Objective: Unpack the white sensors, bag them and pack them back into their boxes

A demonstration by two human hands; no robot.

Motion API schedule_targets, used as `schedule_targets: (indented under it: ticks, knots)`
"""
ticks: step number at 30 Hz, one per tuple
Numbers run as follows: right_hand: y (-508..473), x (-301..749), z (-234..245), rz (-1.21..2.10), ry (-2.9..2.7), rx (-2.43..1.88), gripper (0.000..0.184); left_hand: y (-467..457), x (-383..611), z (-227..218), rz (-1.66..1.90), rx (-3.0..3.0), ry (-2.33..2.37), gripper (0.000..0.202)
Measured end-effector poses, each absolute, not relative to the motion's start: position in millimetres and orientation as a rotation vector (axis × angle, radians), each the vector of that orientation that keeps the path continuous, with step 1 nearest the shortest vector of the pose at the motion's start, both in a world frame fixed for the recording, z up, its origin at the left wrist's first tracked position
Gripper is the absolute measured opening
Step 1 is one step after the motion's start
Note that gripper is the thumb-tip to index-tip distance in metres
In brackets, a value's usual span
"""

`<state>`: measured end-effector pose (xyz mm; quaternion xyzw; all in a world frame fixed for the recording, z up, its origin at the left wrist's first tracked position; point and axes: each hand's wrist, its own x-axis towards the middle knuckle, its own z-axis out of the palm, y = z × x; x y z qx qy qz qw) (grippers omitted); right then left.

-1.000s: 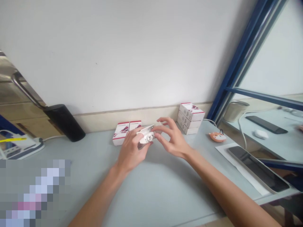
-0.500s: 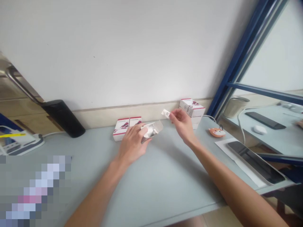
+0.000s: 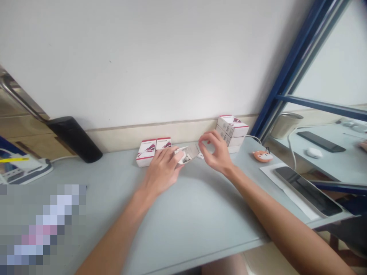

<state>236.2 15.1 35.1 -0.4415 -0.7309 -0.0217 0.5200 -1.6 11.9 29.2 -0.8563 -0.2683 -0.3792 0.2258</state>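
Observation:
My left hand [image 3: 160, 170] is wrapped around a small white cardboard box [image 3: 192, 151] that lies on its side, its open end facing right. White items show inside the box; their kind I cannot make out. Just right of the opening is my right hand [image 3: 217, 153], fingers curved and apart, with nothing seen between them. A small flat white piece [image 3: 200, 156] lies on the table beside that hand, partly hidden behind the thumb. Two closed white-and-red boxes [image 3: 146, 153] stand behind my left hand. More such boxes [image 3: 233, 130] are stacked behind my right hand.
A grey table [image 3: 183, 221] runs along the wall. A black cylinder [image 3: 76, 139] and a power strip [image 3: 25, 172] are at left. To the right are an orange animal-shaped case [image 3: 262, 156], a phone [image 3: 308, 191] on white paper [image 3: 282, 187], and a blue-framed mirror [image 3: 321, 105].
The small white piece, earlier pinched in my right hand, now lies on the table. My right hand's fingers have parted. The left hand still holds the box.

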Motion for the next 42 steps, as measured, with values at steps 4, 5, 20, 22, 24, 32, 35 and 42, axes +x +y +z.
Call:
schedule_targets:
  ticks: [4,5,20,22,24,32,35,42]
  knots:
    - [0,230,45,-0.17,-2.157,-0.797,0.021,10,-3,32,-0.954,-2.37,-0.773,0.044]
    - [-1,229,45,-0.176,-2.231,-0.798,0.022,10,-4,33,-0.935,-2.37,-0.78,0.043]
    - [21,235,30,-0.388,-2.134,-0.927,0.024,20,-14,30,-0.992,-2.356,-1.08,0.055]
    - [23,238,32,-0.342,-2.018,-1.047,0.022,20,-14,29,-1.017,-2.352,-1.113,0.052]
    - [27,242,31,-0.272,-1.928,-1.26,0.02,20,-15,29,-1.039,-2.354,-1.138,0.048]
    - [45,261,7,0.056,-1.87,-1.83,0.012,17,-13,32,-1.065,-2.395,-1.076,0.043]
    - [46,261,3,0.117,-1.855,-1.865,0.014,16,-11,32,-1.046,-2.403,-1.048,0.044]
    - [44,260,11,0.078,-1.832,-1.736,0.02,16,-9,31,-1.027,-2.419,-0.922,0.043]
